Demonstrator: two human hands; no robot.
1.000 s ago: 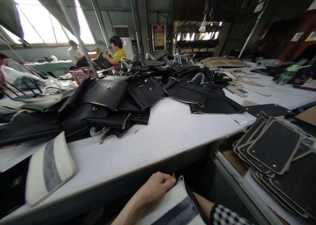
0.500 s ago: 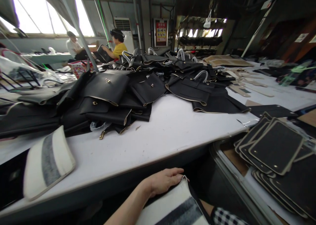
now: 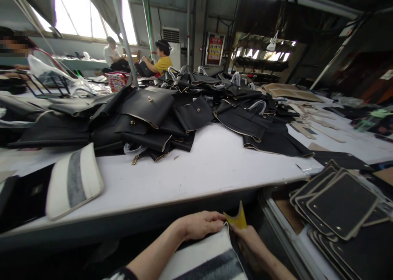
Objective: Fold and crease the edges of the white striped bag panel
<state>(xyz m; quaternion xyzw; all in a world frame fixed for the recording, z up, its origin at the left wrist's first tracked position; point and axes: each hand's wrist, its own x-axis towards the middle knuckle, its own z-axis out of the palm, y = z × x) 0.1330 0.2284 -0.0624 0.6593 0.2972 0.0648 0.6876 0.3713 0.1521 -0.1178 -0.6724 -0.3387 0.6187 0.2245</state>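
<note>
On camera I see bright windows [image 3: 68, 10] past the far left corner of the bench [image 3: 202, 169], a poster [image 3: 215, 49] beyond its far edge

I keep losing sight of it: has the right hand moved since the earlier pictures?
Yes. The right hand, mostly hidden behind the striped piece before, now shows to its right, out toward the grey rim.

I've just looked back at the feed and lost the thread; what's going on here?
Someone is working with both hands on a pale panel with a dark band, in front of the table. The left hand rests along its upper edge, while the right hand, at its corner, appears to hold a yellow tool. A similar pale piece lies on the table at left, black bag pieces are heaped beyond, and dark panels are stacked at right.
</note>
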